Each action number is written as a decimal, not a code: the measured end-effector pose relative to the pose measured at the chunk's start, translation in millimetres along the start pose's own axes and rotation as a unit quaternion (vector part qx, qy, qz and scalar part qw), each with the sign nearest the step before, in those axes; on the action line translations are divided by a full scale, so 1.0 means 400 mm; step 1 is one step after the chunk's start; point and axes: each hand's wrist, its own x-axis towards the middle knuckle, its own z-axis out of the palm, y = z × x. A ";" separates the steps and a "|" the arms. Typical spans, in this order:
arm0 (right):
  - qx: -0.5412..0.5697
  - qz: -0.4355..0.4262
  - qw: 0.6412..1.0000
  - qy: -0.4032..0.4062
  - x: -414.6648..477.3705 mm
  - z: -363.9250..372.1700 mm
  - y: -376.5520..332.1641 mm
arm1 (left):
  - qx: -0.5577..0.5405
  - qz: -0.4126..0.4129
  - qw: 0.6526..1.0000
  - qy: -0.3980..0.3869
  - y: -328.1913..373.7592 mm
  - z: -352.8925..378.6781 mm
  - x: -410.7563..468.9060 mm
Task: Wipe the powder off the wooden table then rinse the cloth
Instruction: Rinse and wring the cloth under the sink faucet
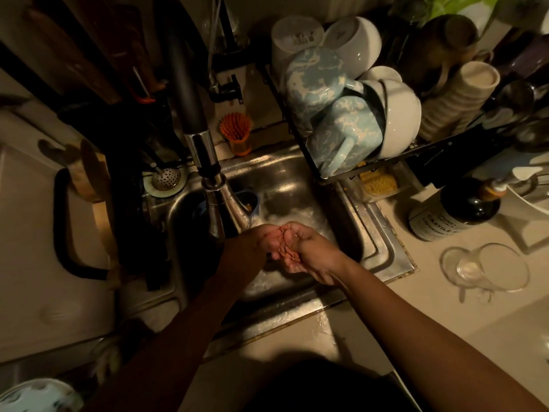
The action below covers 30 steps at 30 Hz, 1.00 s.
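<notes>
Both hands met over the steel sink (383, 230), just under the faucet (219, 200). The left hand (261, 242) and right hand (309, 257) had fingers curled together. I could not tell if the cloth was between them.

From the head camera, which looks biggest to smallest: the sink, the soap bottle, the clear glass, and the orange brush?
1. Sink, clearly largest.
2. Soap bottle and clear glass: these look about alike, so I won't rank them.
3. Orange brush, smallest, though it sits farther from the camera.
</notes>
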 end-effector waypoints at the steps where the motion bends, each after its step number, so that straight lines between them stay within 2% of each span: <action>1: -0.009 -0.021 0.999 0.026 0.006 0.005 0.006 | -0.057 -0.052 0.997 0.017 0.011 0.004 -0.003; 3: -0.062 -0.074 0.991 0.090 0.023 0.014 0.025 | -0.173 -0.144 0.973 0.046 0.005 0.023 0.000; 5: -0.131 -0.125 0.974 0.140 0.037 0.023 0.045 | -0.273 -0.193 0.939 0.080 0.000 0.042 0.004; 11: -0.285 -0.181 0.922 0.188 0.053 0.017 0.070 | -0.373 -0.236 0.890 0.117 0.005 0.051 0.008; 13: -0.275 -0.183 0.924 0.193 0.052 0.031 0.071 | -0.381 -0.269 0.870 0.162 -0.031 0.056 0.015; 16: -0.101 -0.151 0.960 0.213 0.046 0.068 0.073 | -0.391 -0.301 0.843 0.214 -0.049 0.057 0.024; 18: 0.032 -0.052 0.984 0.169 0.041 0.079 0.061 | -0.369 -0.282 0.860 0.211 -0.016 0.042 0.017; 21: 0.123 0.055 0.985 0.104 0.030 0.060 0.031 | -0.249 -0.187 0.943 0.120 0.038 0.011 -0.007; 23: 0.106 0.057 0.988 0.093 0.027 0.037 0.014 | -0.201 -0.144 0.966 0.079 0.053 -0.011 -0.014; 27: 0.045 0.061 0.995 0.058 0.031 0.020 -0.003 | -0.155 -0.066 0.985 0.021 0.044 -0.021 -0.010; 30: -0.002 0.047 0.996 0.073 0.038 0.013 -0.004 | -0.106 -0.056 0.993 0.002 0.016 -0.024 -0.014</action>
